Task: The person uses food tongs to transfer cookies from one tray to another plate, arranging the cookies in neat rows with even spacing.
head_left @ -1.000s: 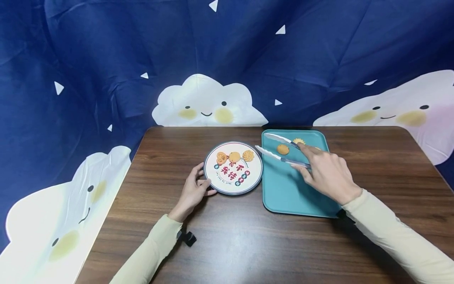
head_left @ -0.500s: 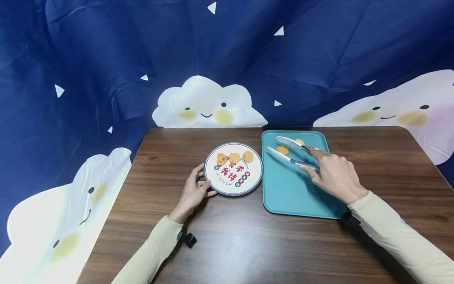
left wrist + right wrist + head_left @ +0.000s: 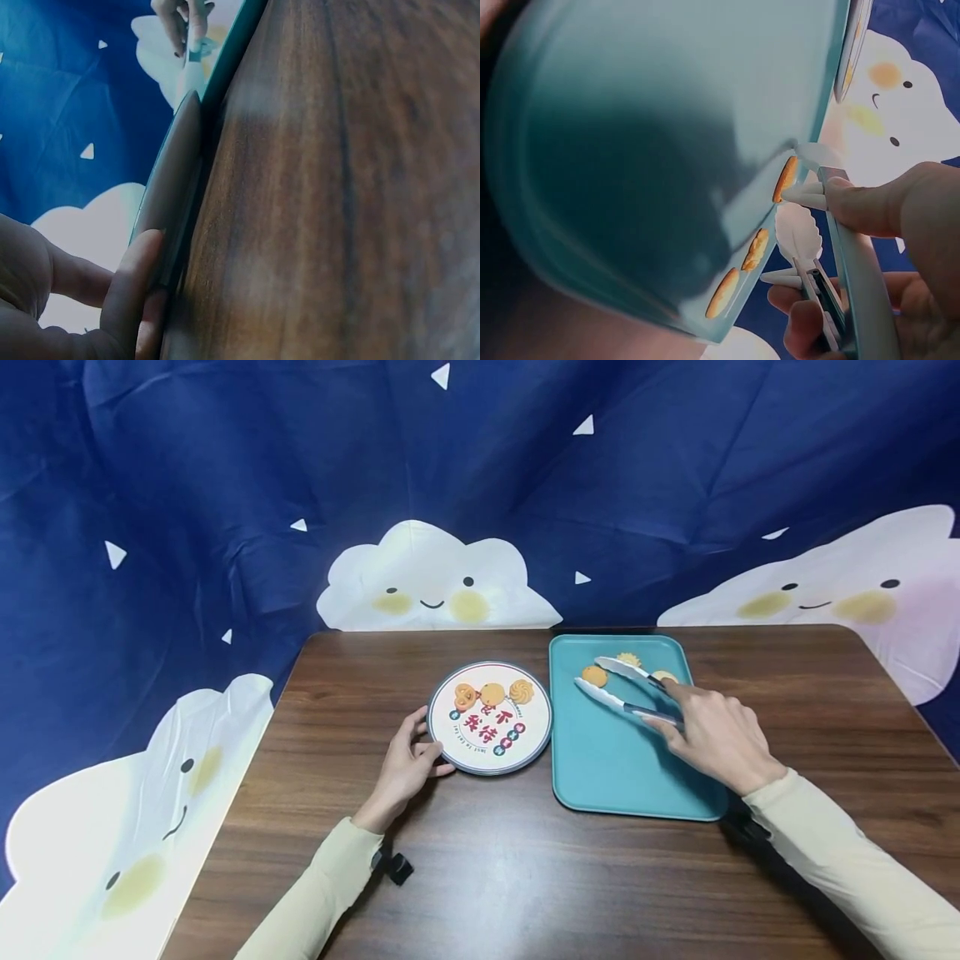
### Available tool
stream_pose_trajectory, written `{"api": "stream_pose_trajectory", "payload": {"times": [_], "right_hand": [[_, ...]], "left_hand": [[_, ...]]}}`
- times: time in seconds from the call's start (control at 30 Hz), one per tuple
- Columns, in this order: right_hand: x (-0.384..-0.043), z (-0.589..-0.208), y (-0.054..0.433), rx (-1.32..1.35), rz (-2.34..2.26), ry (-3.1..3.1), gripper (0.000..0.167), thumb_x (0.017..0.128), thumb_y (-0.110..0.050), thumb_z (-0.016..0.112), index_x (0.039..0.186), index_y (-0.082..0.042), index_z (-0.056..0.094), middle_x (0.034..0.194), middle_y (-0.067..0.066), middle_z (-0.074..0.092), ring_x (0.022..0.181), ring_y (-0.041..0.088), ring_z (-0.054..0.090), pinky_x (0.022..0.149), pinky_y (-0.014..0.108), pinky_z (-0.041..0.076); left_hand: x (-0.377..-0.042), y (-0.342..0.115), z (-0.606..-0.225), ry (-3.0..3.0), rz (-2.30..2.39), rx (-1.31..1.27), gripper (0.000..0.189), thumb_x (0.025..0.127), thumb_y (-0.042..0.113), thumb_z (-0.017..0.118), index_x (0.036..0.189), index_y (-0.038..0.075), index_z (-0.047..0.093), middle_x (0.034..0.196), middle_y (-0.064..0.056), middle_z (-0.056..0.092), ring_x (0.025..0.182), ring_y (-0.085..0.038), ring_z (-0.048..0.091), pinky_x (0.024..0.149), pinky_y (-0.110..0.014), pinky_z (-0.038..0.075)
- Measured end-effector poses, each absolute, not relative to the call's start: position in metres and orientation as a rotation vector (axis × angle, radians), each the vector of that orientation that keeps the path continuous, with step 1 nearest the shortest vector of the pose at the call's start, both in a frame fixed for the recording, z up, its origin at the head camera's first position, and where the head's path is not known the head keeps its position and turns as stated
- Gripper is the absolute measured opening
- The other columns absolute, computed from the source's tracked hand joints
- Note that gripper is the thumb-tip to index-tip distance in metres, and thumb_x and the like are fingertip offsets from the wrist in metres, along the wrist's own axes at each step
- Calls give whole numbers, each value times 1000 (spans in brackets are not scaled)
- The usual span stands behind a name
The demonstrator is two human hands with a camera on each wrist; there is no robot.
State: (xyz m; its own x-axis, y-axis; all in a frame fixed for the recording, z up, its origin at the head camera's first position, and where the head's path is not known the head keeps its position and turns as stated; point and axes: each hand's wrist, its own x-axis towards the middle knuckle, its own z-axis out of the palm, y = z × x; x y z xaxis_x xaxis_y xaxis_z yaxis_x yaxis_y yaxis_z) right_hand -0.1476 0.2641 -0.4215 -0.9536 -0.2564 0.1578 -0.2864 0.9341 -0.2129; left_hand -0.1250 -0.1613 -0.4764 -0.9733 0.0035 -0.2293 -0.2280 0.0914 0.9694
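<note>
My left hand [image 3: 405,768] holds the near left rim of a round white plate [image 3: 467,752] with a blue edge and red lettering. In the left wrist view, a fingertip [image 3: 142,251] presses against the plate's side. On the plate lie a pretzel-shaped cookie [image 3: 465,697], a round cookie [image 3: 492,694] and a swirled cookie [image 3: 521,692]. My right hand [image 3: 720,735] grips metal tongs [image 3: 603,695], their arms spread, over the teal tray [image 3: 630,785]. A round cookie [image 3: 594,676] shows between the tong tips. A ridged cookie [image 3: 628,658] and a pale cookie [image 3: 663,676] lie farther back.
The tray stands just right of the plate on a brown wooden table [image 3: 487,860]. Behind the table hangs a blue cloth [image 3: 450,460] printed with smiling clouds. A black wrist camera [image 3: 399,868] sits at the left sleeve.
My right hand has drawn the tongs rightward, from the plate's right edge to around the round cookie on the tray. My left hand stays at the plate's rim.
</note>
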Motion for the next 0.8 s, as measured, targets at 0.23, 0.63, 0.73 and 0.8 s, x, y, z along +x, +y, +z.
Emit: {"api": "stream_pose_trajectory", "payload": {"times": [0.23,0.63,0.73,0.8], "right_hand": [[-145,-424,268,404,380,-2972,67,99,-50,67,145,-3,56,100,34,71,51,24,50,31,32,36],[-143,-424,267,394,376,-2998,66,101,-45,65,148,0,54,111,36,70,51,22,48,31,29,35],[-143,-424,267,387,371,-2998,66,101,-45,66,147,1,54,112,36,70,51,22,48,31,29,35],[-143,-424,267,388,370,-2993,66,101,-45,66,147,1,54,112,37,70,51,22,48,30,29,36]], "left_hand": [[-124,-161,-477,2174,2000,-234,72,102,-7,51,166,14,25,155,-21,40,110,-29,66,85,-36,71],[-126,-163,-477,2150,1994,-251,73,102,-6,50,167,18,24,158,-20,35,113,-28,67,85,-32,71],[-126,-163,-477,2150,1993,-247,73,103,-6,50,167,17,23,157,-21,36,112,-27,67,85,-32,71],[-126,-163,-477,2147,2000,-243,74,103,-6,50,167,17,23,156,-21,37,111,-27,67,85,-32,71]]}}
